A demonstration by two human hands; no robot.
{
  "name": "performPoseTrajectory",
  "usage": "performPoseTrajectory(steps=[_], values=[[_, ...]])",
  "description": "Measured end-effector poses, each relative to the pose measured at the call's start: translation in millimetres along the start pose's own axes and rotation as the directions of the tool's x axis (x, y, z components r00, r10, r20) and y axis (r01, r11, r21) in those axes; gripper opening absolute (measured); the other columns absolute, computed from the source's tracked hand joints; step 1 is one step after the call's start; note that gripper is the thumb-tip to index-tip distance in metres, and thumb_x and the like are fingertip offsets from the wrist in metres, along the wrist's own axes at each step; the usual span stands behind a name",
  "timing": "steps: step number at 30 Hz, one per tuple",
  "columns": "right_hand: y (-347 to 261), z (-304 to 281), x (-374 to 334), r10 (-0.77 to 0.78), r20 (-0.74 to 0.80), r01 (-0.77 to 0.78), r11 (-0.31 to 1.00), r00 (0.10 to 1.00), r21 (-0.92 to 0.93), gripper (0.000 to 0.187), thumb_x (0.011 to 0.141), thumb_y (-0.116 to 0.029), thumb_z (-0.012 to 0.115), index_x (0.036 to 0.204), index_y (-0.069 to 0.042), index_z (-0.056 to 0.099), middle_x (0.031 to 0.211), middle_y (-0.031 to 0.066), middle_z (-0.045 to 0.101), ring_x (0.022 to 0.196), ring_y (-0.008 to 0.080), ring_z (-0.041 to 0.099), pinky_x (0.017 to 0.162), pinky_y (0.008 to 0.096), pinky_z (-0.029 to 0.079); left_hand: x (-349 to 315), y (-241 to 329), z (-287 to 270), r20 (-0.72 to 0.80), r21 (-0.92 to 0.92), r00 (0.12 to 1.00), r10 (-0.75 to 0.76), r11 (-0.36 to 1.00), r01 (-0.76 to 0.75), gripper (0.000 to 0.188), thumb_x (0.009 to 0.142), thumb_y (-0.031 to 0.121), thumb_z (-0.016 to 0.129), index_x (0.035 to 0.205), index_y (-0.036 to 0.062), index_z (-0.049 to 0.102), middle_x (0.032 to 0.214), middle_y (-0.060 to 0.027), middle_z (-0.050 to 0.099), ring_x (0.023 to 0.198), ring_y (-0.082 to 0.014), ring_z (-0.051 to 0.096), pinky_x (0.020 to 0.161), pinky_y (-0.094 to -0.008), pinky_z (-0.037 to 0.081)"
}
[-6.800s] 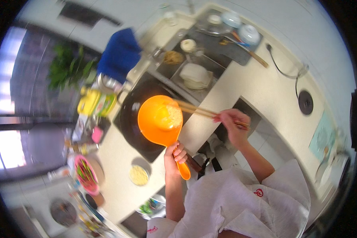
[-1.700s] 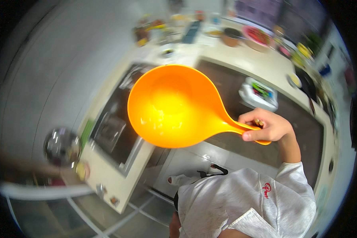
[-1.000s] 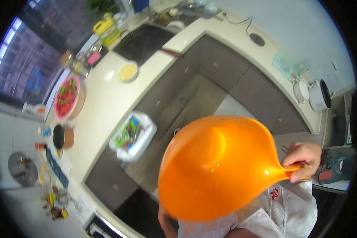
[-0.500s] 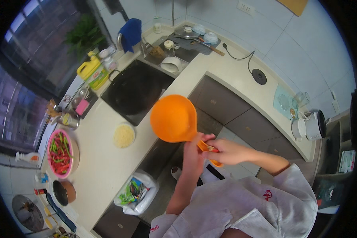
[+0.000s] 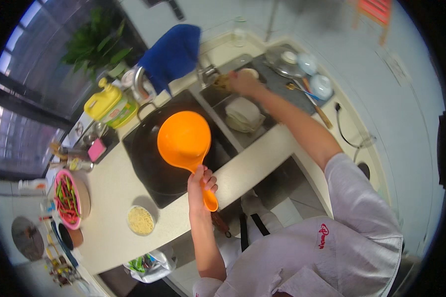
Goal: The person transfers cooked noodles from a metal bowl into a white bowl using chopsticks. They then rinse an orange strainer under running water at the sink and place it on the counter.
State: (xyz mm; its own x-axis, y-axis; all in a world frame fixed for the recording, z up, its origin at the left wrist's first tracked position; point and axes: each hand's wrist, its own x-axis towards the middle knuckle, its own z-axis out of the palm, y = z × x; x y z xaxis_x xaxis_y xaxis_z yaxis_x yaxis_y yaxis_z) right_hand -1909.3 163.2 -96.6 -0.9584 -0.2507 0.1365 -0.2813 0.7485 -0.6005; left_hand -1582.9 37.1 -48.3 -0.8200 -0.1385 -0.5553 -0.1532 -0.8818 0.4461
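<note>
An orange water scoop (image 5: 184,138) with a long handle is held level in my left hand (image 5: 200,180), whose fingers wrap round the handle. Under the scoop, a large black wok (image 5: 148,171) rests in the sink. My right hand (image 5: 246,83) is stretched out over the far sink bay, close to the tap (image 5: 208,72) and a brown sponge-like lump (image 5: 222,83). Its fingers look closed and are slightly blurred. A small red spot shows at the fingertips, too small to name. A pale cloth-covered or white bowl-like thing (image 5: 244,115) lies below that hand.
A bowl of pale yellow shreds (image 5: 141,221) stands on the counter. Red and green chillies fill a pink basin (image 5: 73,198) at the left. A yellow jug (image 5: 111,105) stands behind the wok, near a blue cloth (image 5: 172,57). Below the counter edge hangs a bin bag (image 5: 156,267).
I have come nearer the sink. The scoop has moved from beyond the counter edge to above the wok. My right hand has left the scoop's handle and reached to the far sink bay.
</note>
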Motion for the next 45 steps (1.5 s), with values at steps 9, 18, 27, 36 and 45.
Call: performPoseTrajectory(steps=[9,18,27,36,45], values=[[-19,67,147,0.092,0.39,-0.105,0.994,0.916,0.011,0.074,0.083,-0.062,0.045,0.079,0.01,0.059,0.073,0.0227,0.062,0.066,0.0335,0.062,0.059,0.0441,0.05,67,43,19,-0.018,-0.143,0.999,0.038,0.989,-0.04,0.013,0.094,0.017,0.048,0.089,0.0058,0.051,0.059,0.0032,0.037,0.042,-0.0036,0.031,0.036,-0.0165,0.026],[-7,71,162,0.203,0.444,-0.237,0.971,0.873,0.023,0.06,0.086,-0.05,0.045,0.08,0.008,0.061,0.071,0.0195,0.061,0.06,0.0287,0.058,0.061,0.0409,0.049,74,51,25,0.112,-0.295,0.994,-0.001,0.955,0.034,0.015,0.096,0.017,0.045,0.094,0.0035,0.049,0.061,0.002,0.036,0.041,-0.0042,0.03,0.035,-0.0166,0.025],[-56,-2,41,-0.136,0.63,0.173,0.985,0.765,0.002,0.057,0.083,-0.051,0.049,0.061,0.001,0.056,0.059,0.0159,0.06,0.059,0.0281,0.062,0.061,0.0391,0.049,74,48,-4,0.136,-0.314,0.991,0.001,0.948,0.042,0.011,0.094,0.015,0.047,0.091,0.0049,0.051,0.059,0.0027,0.036,0.042,-0.0042,0.033,0.037,-0.0161,0.029],[-131,-60,-70,-0.175,0.495,0.133,0.984,0.851,0.119,0.047,0.09,-0.035,0.048,0.064,0.003,0.054,0.059,0.0195,0.054,0.058,0.0327,0.057,0.058,0.0397,0.044,84,61,0,0.224,-0.309,0.969,-0.1,0.936,0.168,0.009,0.091,0.009,0.05,0.083,0.0082,0.049,0.058,0.004,0.038,0.042,-0.0026,0.037,0.039,-0.015,0.035],[-180,-91,-94,-0.47,-0.253,0.534,0.734,0.846,0.419,0.01,0.08,0.001,0.05,0.072,0.0,0.055,0.059,0.0071,0.053,0.051,0.0206,0.053,0.048,0.0279,0.039,91,80,-32,0.245,-0.152,0.934,-0.261,0.941,0.303,0.008,0.087,0.006,0.054,0.083,0.0114,0.048,0.058,0.0056,0.035,0.044,-0.0025,0.032,0.04,-0.0158,0.028]])
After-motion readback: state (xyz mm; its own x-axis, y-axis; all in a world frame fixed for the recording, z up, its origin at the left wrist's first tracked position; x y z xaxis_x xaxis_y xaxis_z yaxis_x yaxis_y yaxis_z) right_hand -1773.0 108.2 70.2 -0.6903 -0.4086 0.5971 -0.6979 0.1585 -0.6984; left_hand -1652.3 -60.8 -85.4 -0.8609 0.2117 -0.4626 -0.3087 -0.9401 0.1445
